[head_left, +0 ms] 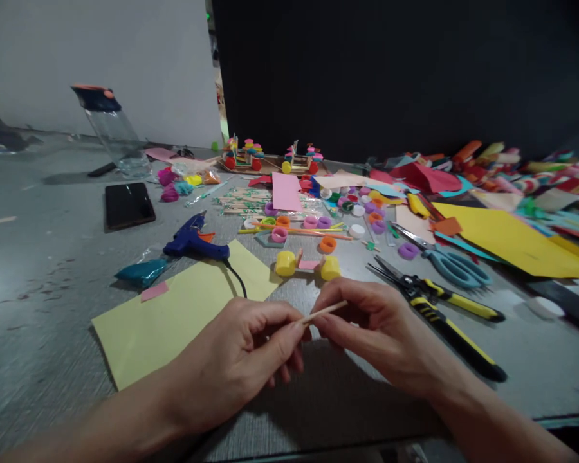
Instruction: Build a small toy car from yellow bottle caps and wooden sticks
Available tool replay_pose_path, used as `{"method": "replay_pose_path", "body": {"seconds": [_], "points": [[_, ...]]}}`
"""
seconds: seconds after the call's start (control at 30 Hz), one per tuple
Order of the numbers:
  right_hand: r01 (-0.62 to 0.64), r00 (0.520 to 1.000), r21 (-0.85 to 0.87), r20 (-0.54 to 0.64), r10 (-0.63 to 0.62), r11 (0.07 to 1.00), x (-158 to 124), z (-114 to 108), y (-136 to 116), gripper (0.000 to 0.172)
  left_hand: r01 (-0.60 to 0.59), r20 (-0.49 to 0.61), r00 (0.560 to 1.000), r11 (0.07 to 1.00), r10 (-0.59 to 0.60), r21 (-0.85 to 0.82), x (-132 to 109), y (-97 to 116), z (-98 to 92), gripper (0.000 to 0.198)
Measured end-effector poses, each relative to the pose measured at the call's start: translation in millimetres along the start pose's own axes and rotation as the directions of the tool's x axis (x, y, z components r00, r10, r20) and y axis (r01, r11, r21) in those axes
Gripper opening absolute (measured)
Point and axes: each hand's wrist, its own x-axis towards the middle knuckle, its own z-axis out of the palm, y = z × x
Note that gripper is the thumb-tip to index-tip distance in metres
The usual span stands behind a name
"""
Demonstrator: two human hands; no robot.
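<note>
Pinching a stick [329, 311] in both hands, over the near part of the table [43, 225]. Clasping its left end between thumb and forefinger of the left hand [244, 354], with the other fingers curled loosely below. Pressing it farther along between thumb and forefinger of the right hand [383, 328], close to the left fingertips. Cannot tell the exact fold of the right hand's other fingers, partly hidden. Slanting the stick, with its right end higher in view.

Facing two yellow caps [285, 263] just beyond the right fingertips, with a pink strip [309, 265] between. Covering part of a pale sheet [174, 321] from view with the left hand. Seeing a pink scrap [155, 291] at that sheet's edge, a blue glue gun [197, 245] just past it, and a teal bag [142, 272] beside. Finding a phone [129, 204] and a bottle [116, 141] farther off to the left. Having pliers [417, 284] close by the right hand, then scissors [456, 267] past them and a yellow sheet [506, 235] beyond. Looking ahead past an orange ring [327, 244], wrapped sticks [241, 202] and a pink sheet [286, 193] to two small carts [249, 154] at the back.
</note>
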Motion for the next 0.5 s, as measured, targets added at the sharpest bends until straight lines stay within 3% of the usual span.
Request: {"method": "replay_pose_path", "body": {"seconds": [0.27, 0.5], "points": [[-0.013, 0.999, 0.014, -0.03, 0.014, 1.0, 0.3, 2.1, 0.8, 0.014, 0.012, -0.036, 0.999, 0.999, -0.014, -0.052, 1.3, -4.4, 3.9, 0.035], [-0.018, 1.0, 0.318, 0.011, 0.015, 0.948, 4.9, -4.6, 7.5, 0.017, 0.035, -0.04, 0.998, 0.967, -0.046, -0.251, 1.8, -5.6, 3.7, 0.034]]}}
